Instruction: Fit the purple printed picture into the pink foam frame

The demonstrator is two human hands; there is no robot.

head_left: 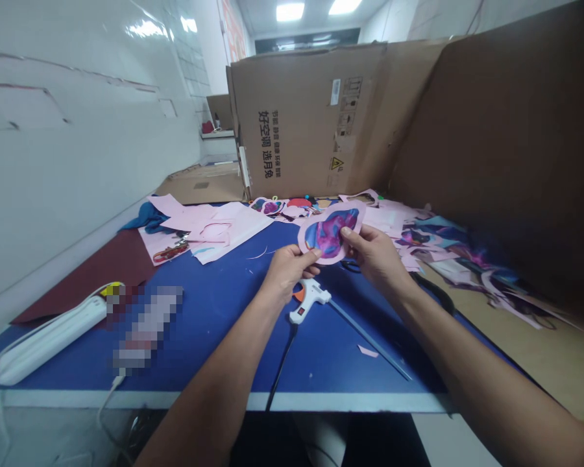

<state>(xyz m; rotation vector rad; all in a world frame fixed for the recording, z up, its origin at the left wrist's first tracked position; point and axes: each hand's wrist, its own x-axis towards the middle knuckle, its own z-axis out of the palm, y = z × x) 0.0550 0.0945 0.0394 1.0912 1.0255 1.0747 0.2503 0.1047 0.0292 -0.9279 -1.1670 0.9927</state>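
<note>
Both hands hold a pink paper cut-out point(329, 232) with a blue and purple pattern, raised above the blue table top point(214, 324). My left hand point(288, 269) pinches its lower left edge. My right hand point(376, 256) pinches its lower right edge. Just below the hands a white glue gun point(309, 299) lies on the table, with a long glue stick point(370, 337) sticking out to the right and a black cord point(279, 370) running to the table's front edge.
Pink paper sheets and scraps point(214, 227) litter the far part of the table. Printed offcuts point(457, 259) lie at right. Cardboard boxes point(311, 117) wall off the back and right. A white power strip point(48, 340) lies at front left. A dark red mat point(102, 266) lies by the wall.
</note>
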